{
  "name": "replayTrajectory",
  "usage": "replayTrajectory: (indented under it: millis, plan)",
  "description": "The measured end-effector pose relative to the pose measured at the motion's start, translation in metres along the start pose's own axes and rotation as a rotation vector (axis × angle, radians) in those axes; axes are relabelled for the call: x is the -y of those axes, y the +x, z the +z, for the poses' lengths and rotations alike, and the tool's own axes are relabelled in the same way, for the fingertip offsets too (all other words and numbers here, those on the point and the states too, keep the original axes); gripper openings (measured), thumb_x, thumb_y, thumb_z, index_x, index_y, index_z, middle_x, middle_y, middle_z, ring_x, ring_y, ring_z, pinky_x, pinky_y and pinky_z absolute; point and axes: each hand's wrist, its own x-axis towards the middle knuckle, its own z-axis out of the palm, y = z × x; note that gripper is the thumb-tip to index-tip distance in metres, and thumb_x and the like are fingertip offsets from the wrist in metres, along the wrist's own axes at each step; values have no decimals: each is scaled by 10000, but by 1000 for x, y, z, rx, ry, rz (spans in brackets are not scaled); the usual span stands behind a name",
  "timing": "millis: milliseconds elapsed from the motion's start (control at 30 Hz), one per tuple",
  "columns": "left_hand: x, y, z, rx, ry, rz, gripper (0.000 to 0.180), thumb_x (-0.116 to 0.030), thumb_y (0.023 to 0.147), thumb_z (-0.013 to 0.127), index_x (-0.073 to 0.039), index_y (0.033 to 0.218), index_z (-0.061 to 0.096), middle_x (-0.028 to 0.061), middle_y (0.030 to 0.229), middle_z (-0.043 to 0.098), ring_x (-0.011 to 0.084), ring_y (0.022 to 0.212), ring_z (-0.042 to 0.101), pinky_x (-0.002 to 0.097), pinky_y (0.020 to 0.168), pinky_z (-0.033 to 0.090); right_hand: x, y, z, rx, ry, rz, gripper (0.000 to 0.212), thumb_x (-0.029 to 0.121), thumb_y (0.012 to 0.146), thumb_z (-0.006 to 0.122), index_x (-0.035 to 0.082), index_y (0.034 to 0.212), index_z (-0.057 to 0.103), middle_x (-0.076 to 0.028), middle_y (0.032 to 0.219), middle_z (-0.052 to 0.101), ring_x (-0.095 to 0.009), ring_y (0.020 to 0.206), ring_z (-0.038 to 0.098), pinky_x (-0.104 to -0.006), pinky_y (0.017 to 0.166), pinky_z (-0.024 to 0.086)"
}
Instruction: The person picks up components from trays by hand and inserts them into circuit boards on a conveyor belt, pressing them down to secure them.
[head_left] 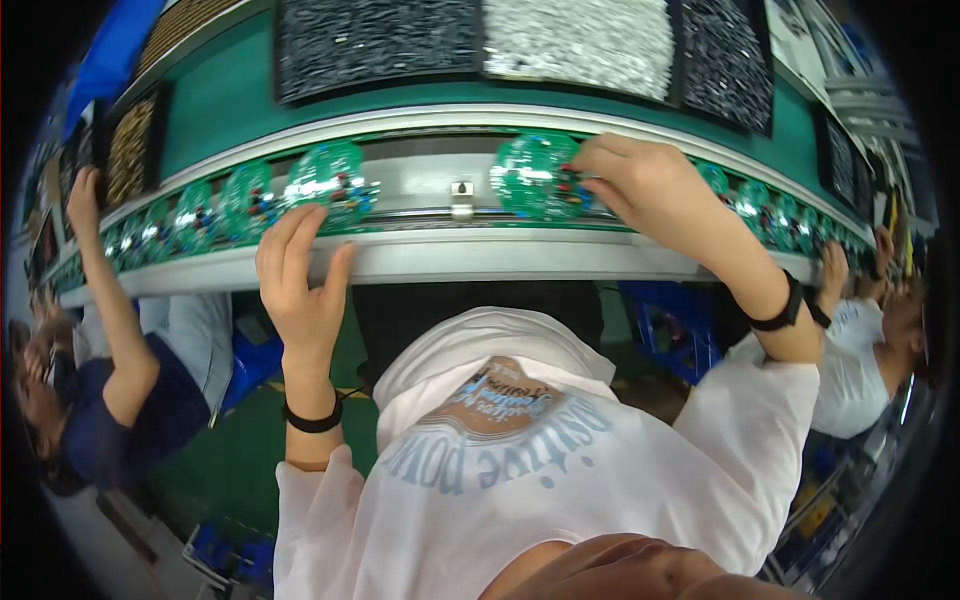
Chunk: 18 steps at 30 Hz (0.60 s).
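- Your left hand (pixel 298 290) is loose, fingers spread, by the left green disc (pixel 325 175).
- Your right hand (pixel 650 185) is at the right green disc (pixel 525 178) on the track (pixel 425 175); can't tell if it's pinching.
- Looks mid-adjustment; next calls for light, steady fingers.

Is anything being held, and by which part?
Left hand: nothing visible. Right hand: fingertips by a red component on a green circuit board; grip unclear.

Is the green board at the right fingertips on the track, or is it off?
On the track: the green board lies between its long edges, in line with other boards.
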Motion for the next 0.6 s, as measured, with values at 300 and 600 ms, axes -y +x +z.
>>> replayTrajectory:
  millis: [300,600]
  plan:
    - [16,-17,-16,78,108,-92,563,-219,803,858,-36,1293,651,145,1344,647,386,1203,612,469,1032,496,-3,84,-30,-182,-141,-67,190,86,963,675,48,1147,693,-129,1023,716,-323,941,713,-375,801,570]
    - [-6,-13,-7,156,34,-60,682,-314,795,857,-57,1370,597,164,1422,586,407,1230,596,479,1065,496,7,171,-33,-198,-171,-273,104,82,866,707,53,965,701,-117,925,643,-350,911,649,-450,806,535]
